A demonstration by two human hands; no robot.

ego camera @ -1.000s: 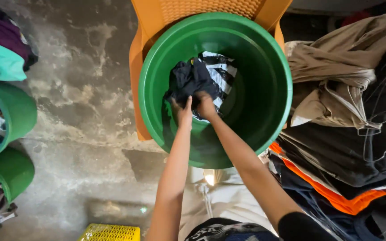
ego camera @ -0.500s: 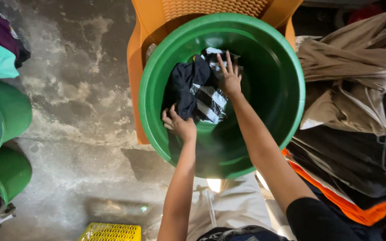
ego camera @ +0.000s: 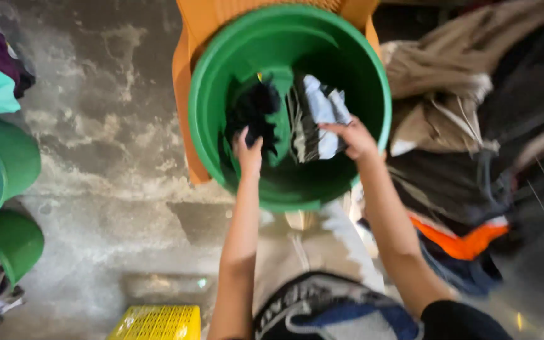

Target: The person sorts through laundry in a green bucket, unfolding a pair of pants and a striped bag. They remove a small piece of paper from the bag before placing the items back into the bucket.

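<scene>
Fingertips (both hands) behind cloth

Dark striped garment spread in tub

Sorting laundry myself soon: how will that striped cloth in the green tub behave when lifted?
Probably floppy: the striped cloth hangs in folds from the right hand. Likely light, since a few fingers hold it. It may snag the dark garment in the left hand.

No packages, labels, signs or screens are visible; the nearest thing to packaging is a yellow lattice-walled plastic crate, rectangular, on the floor at the near left, cut by the frame edge
</scene>
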